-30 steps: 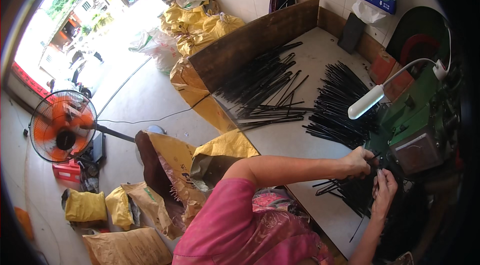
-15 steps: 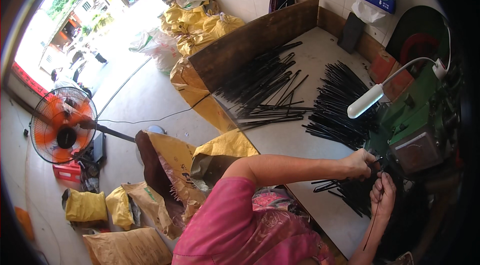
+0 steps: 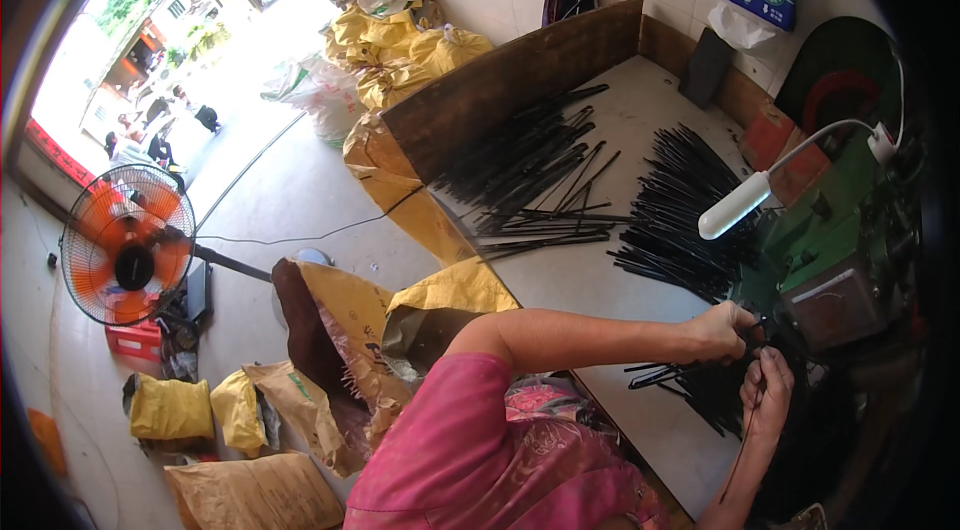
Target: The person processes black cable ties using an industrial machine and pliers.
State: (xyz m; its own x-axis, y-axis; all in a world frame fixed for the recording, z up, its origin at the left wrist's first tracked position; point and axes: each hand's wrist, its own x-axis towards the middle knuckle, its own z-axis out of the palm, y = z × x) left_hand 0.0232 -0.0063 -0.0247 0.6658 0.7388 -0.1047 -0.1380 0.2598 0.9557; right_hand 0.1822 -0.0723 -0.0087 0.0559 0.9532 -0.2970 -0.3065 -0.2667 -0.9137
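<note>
At the front of the green machine (image 3: 800, 260), my two hands are close together. My left hand (image 3: 718, 332) is closed, its fingertips pinched at the machine's dark working part; what they grip is too small and dark to make out. Just below it, my right hand (image 3: 768, 395) is closed on a thin black rod (image 3: 741, 452). The rod's lower length runs down along my right forearm, and its upper end is hidden by the fingers. Several more black rods (image 3: 708, 400) lie on the table beneath my hands.
A fanned pile of black rods (image 3: 680, 215) lies beside the machine, with another pile (image 3: 515, 165) farther left against the wooden board (image 3: 510, 80). A white lamp (image 3: 735, 205) overhangs the machine side. Sacks (image 3: 255, 492) and an orange fan (image 3: 130, 245) stand on the floor at left.
The rod's lower end has shifted slightly left and closer against my right forearm. Both hands stay at nearly the same place by the machine.
</note>
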